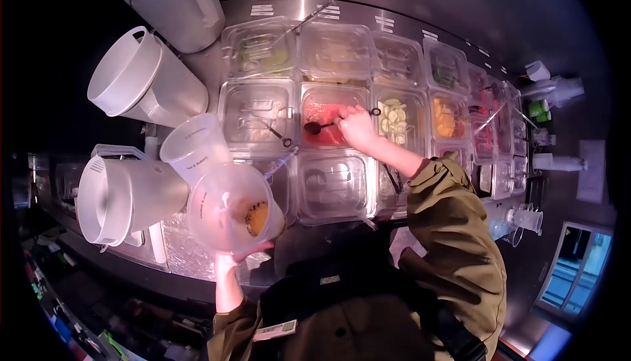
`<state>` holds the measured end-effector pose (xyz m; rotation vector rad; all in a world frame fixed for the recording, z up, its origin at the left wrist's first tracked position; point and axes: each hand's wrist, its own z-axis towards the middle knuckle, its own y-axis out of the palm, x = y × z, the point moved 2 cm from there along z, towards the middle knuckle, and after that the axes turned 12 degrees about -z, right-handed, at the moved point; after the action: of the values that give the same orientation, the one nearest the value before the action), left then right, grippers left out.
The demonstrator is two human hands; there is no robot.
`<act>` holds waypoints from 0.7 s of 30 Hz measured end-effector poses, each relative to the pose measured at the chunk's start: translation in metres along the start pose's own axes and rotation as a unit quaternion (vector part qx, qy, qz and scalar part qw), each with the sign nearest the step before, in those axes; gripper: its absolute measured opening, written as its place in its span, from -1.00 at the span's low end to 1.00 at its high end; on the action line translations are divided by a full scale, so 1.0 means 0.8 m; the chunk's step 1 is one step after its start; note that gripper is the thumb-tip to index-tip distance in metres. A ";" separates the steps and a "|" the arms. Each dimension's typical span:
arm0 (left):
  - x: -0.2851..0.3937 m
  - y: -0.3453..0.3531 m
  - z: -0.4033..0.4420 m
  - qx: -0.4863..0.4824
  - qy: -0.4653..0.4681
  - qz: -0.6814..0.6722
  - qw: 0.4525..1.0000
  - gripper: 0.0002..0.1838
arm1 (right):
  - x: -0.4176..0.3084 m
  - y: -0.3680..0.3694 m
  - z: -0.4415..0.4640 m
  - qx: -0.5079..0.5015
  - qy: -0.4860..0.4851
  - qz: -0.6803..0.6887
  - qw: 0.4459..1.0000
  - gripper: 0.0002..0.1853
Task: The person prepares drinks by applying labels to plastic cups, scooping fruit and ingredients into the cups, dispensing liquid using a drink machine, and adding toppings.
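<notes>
My right hand (355,127) grips a black spoon (315,127), whose bowl rests in a clear square tub of red, chopped or pulpy food (320,112). In my left hand (242,256) is a translucent plastic measuring cup (209,213), tilted so that its inside shows. Something orange with dark specks (256,217) lies at the cup's bottom. The left fingers are mostly hidden under the cup. Right of the red tub, a tub of pale green slices (394,119) stands close to my right wrist.
Several lidded clear tubs (335,48) fill the counter in rows, some holding spoons or tongs. Translucent pitchers (131,193) crowd the left side, beside another measuring cup (195,144). Orange pieces (448,116) sit in a tub farther right. Stacked clear cups (526,219) stand at the far right.
</notes>
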<state>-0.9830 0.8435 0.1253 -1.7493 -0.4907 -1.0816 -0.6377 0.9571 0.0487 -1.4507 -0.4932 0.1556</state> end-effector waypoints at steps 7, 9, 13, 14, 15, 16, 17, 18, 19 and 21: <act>0.032 0.007 0.042 0.158 -0.053 -0.086 0.982 -0.04 | 0.031 -0.020 -0.018 -0.116 0.104 0.221 0.963 -0.87; 0.066 0.000 0.053 0.220 0.026 -0.024 0.975 -0.06 | 0.042 -0.031 -0.022 -0.110 0.140 0.271 0.946 -0.84; 0.091 0.008 0.068 0.251 0.062 0.020 0.966 -0.07 | 0.077 -0.086 -0.031 -0.071 0.175 0.315 0.930 -0.79; 0.094 0.010 0.071 0.251 0.063 0.019 0.966 -0.07 | 0.087 -0.107 -0.032 -0.052 0.178 0.324 0.928 -0.79; 0.097 0.011 0.076 0.250 0.063 0.013 0.966 -0.08 | 0.098 -0.129 -0.032 -0.022 0.159 0.340 0.927 -0.79; 0.100 0.011 0.080 0.251 0.061 0.009 0.966 -0.08 | 0.106 -0.155 -0.031 0.007 0.137 0.359 0.923 -0.79; 0.107 0.012 0.085 0.249 0.052 -0.011 0.967 -0.11 | 0.108 -0.188 -0.029 0.025 0.130 0.373 0.918 -0.79; 0.115 0.013 0.090 0.248 0.042 -0.031 0.967 -0.13 | 0.108 -0.223 -0.026 0.044 0.122 0.386 0.913 -0.80; 0.127 0.011 0.095 0.238 0.037 -0.049 0.969 -0.14 | 0.103 -0.258 -0.025 0.072 0.106 0.372 0.919 -0.81; 0.136 0.007 0.100 0.236 0.042 -0.044 0.970 -0.15 | 0.085 -0.301 -0.024 0.169 0.041 0.270 0.947 -0.83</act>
<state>-0.8867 0.8960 0.2040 -1.2691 -0.7126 -0.9963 -0.6158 0.9350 0.2979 -1.2161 0.0143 0.5859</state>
